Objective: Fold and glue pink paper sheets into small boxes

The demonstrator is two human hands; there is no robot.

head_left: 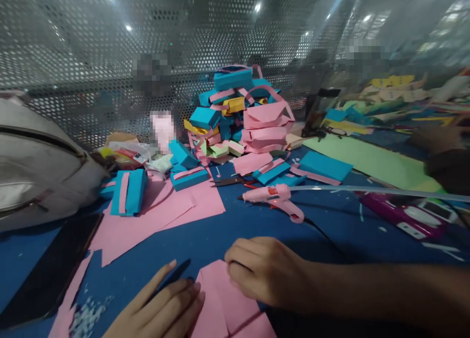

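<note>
A folded piece of pink paper (229, 304) with crease lines lies at the near edge of the blue table. My left hand (161, 304) rests flat along its left side, fingers stretched out and the index finger apart from the others. On the paper's upper right edge, my right hand (266, 269) is closed, its fingers curled and pressed together at the paper. Its thumb is mostly hidden. Beyond the hands lies a pink glue gun (273, 198) with a clear glue stick (367, 191) sticking out of its back.
Scissors (231, 181) lie behind the glue gun. Small blue and pink paper bags (266, 118) are piled at the back. Pink sheets (165, 208), a black phone (51, 269) and a pale bag (36, 167) are on the left. A purple toy car (407, 215) and another person's hand (436, 137) are right.
</note>
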